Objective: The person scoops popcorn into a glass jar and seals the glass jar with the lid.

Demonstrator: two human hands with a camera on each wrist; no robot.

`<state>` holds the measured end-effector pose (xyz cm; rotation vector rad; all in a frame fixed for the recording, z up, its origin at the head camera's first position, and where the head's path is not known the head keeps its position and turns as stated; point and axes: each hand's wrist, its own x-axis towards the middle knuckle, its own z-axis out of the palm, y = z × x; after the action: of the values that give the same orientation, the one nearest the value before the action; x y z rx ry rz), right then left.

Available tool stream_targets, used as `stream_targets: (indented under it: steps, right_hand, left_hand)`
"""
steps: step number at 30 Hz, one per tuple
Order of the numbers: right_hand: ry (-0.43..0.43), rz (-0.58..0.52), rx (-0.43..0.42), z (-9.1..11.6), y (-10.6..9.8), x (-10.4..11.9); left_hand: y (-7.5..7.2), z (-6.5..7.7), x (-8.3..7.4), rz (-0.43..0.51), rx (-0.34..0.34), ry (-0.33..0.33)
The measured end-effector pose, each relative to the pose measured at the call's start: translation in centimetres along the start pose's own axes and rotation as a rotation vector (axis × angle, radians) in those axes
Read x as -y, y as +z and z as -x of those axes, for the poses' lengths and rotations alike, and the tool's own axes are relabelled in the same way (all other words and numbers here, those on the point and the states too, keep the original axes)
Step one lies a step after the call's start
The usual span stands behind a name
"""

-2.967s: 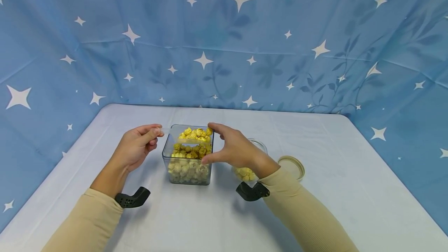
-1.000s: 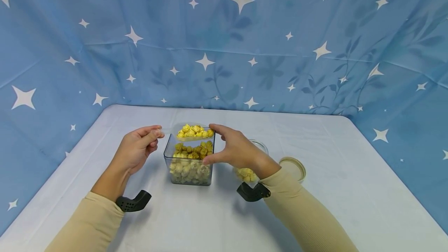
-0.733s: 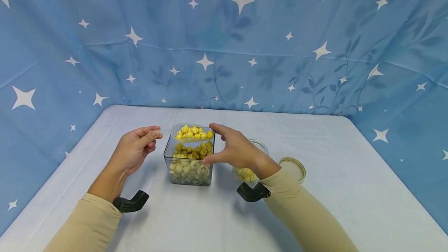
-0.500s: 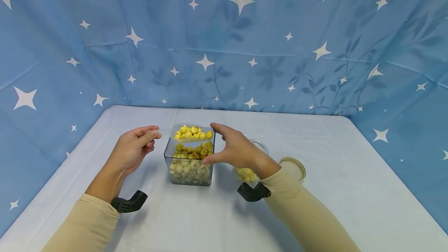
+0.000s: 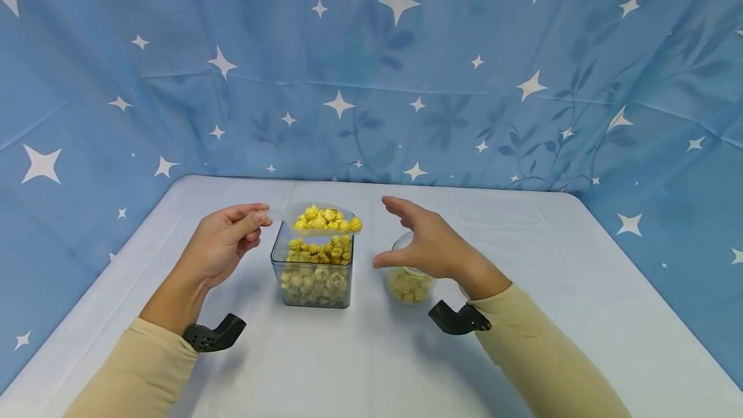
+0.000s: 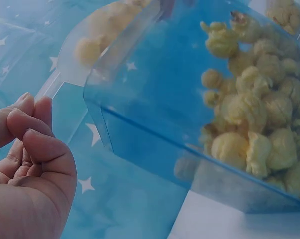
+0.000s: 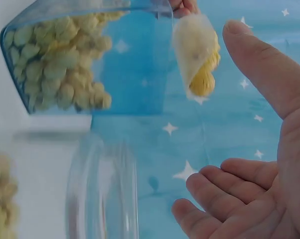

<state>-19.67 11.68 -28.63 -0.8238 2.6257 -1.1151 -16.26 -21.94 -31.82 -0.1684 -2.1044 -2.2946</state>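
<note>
My left hand (image 5: 226, 240) pinches the thin handle of a translucent scoop (image 7: 190, 45) between thumb and fingers. Yellow popcorn (image 5: 318, 219) fills the scoop, which is level above a clear square container (image 5: 273, 251). That container holds more popcorn (image 6: 244, 109); its back rim is partly hidden by the scoop. My right hand (image 5: 432, 244) hovers to the container's right, thumb and fingers spread and holding nothing. Partly below and behind it stands a round clear jar (image 5: 409, 289) with popcorn inside. The right wrist view shows the jar's glass rim (image 7: 102, 189) close by.
A white cloth covers the table (image 5: 325, 366); a blue curtain with stars (image 5: 371, 69) hangs behind it. Only a sliver of the round gold-rimmed lid (image 5: 464, 291) shows beside my right wrist, with the rest hidden.
My right hand has let go of the container's side and moved right, over the jar and in front of the lid. The loaded scoop has risen from the container and shifted slightly right.
</note>
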Motion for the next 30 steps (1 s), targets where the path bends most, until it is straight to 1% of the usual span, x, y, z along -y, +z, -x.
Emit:
stream_targets:
  steps: [5,8,13,17,21,25,30]
  right_hand:
    - [0.023,0.001,-0.054,1.7,-1.4,-1.5]
    - [0.021,0.0,-0.097,2.8,-2.1,-2.6]
    - [0.017,0.004,-0.141,4.2,-2.5,-4.1]
    - [0.034,0.001,-0.149,4.6,-2.0,-5.0]
    - [0.05,-0.038,-0.143,4.8,-1.1,-5.8]
    - [0.095,-0.089,-0.138,4.9,-0.2,-6.5]
    - [0.154,-0.125,-0.148,5.1,0.8,-7.1]
  left_hand:
    - [0.7,-0.2,-0.5,-0.026,0.016,0.0]
    - [1.2,-0.4,-0.8,-0.031,0.028,0.0]
    - [2.1,-0.8,-1.3,-0.07,0.068,0.005]
    - [3.1,-1.1,-1.5,-0.109,0.1,0.006]
    - [4.1,-1.5,-1.6,-0.137,0.121,-0.004]
    - [4.8,-1.9,-1.6,-0.166,0.136,-0.005]
    - [5.7,-2.3,-1.7,-0.209,0.155,0.003]
